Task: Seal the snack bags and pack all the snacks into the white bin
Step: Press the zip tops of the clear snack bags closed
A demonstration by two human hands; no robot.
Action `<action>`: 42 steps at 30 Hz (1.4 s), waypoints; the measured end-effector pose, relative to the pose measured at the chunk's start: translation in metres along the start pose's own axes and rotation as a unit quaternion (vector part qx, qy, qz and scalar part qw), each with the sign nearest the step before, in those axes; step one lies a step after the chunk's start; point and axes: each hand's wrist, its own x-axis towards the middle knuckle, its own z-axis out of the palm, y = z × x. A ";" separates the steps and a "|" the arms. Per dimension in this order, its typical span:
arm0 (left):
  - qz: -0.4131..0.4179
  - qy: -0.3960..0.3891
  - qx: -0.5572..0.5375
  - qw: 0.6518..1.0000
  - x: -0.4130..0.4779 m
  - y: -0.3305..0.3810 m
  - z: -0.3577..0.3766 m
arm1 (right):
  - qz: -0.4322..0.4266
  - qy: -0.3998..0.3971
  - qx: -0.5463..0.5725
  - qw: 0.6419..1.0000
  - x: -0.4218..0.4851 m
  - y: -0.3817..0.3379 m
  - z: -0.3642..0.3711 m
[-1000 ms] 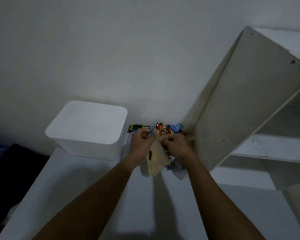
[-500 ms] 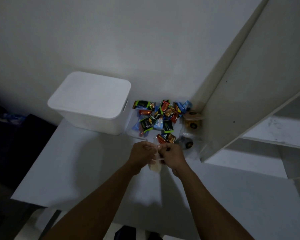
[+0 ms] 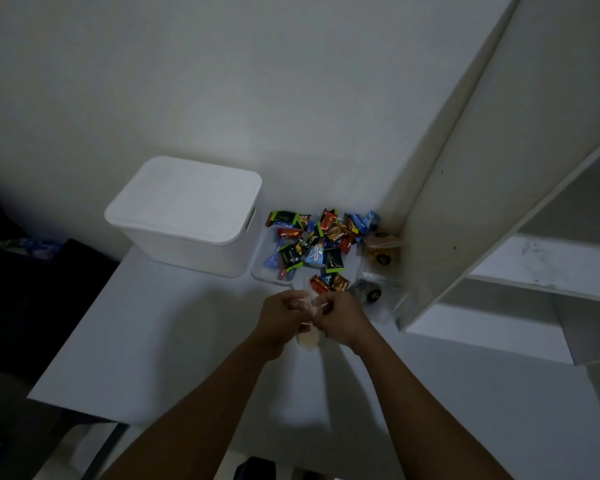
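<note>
My left hand and my right hand pinch the top of a small clear snack bag that hangs between them above the white table. Its lower part shows pale contents; the top edge is hidden by my fingers. Behind my hands lies a pile of several colourful wrapped snacks on a clear sheet. Two more clear bags sit to the right, one with a brown snack and one lower. The white bin stands at the back left with its lid on.
A white shelf unit leans over the table's right side, its lower corner close to the bags. A white wall runs behind. The table's left edge drops to a dark floor area.
The view has tilted down, so the pile of snacks and the table front now show. My hands have come nearer to me with the bag still between them.
</note>
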 end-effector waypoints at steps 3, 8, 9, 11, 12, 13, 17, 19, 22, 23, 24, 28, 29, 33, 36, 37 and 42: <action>0.002 0.004 -0.001 1.000 0.003 -0.001 0.000 | 0.005 0.003 -0.013 1.000 -0.003 0.004 -0.002; -0.001 0.005 -0.020 1.000 0.004 0.000 0.004 | 0.002 -0.001 -0.007 1.000 -0.006 0.013 -0.004; -0.002 0.005 -0.020 1.000 0.004 -0.001 0.003 | 0.005 -0.004 -0.007 1.000 -0.006 0.016 -0.005; -0.006 0.002 -0.026 1.000 0.004 -0.004 0.004 | 0.002 0.010 0.010 1.000 -0.007 0.020 -0.009; -0.011 0.003 -0.038 0.999 0.003 -0.003 0.005 | -0.001 0.011 0.033 0.999 -0.008 0.023 -0.010; -0.018 0.005 -0.055 0.998 0.002 -0.002 0.006 | -0.004 -0.002 0.064 0.998 -0.009 0.026 -0.011; -0.049 0.001 -0.113 0.992 -0.001 0.012 0.007 | -0.020 -0.119 0.104 0.987 -0.013 0.042 -0.006; -0.067 -0.006 -0.140 0.988 0.000 0.015 0.003 | -0.039 -0.103 0.050 0.993 -0.009 0.048 0.006; -0.073 0.006 -0.197 0.978 0.000 0.019 -0.008 | -0.039 0.004 -0.006 0.999 -0.001 0.050 0.026; -0.062 0.012 -0.196 0.979 -0.001 0.020 -0.013 | -0.028 0.019 0.011 0.999 0.000 0.048 0.032; -0.046 0.024 -0.176 0.983 -0.002 0.019 -0.020 | -0.012 0.019 0.046 0.999 0.004 0.049 0.038; 0.036 0.162 0.057 0.985 0.000 -0.009 -0.060 | 0.081 -0.036 0.243 0.966 0.003 0.038 0.056; 0.041 0.166 0.110 0.979 0.000 -0.020 -0.070 | 0.102 -0.051 0.269 0.956 0.003 0.035 0.060; 0.015 0.114 0.171 0.979 -0.003 -0.061 -0.100 | 0.169 -0.087 0.307 0.933 0.015 0.035 0.091; 0.033 0.164 0.225 0.960 -0.002 -0.077 -0.117 | 0.171 -0.062 0.306 0.934 0.022 0.039 0.115; 0.040 0.168 0.239 0.955 0.000 -0.082 -0.123 | 0.167 -0.053 0.291 0.941 0.023 0.040 0.121; 0.010 0.044 0.371 0.928 0.009 -0.104 -0.138 | 0.127 -0.069 0.192 0.971 0.026 0.052 0.140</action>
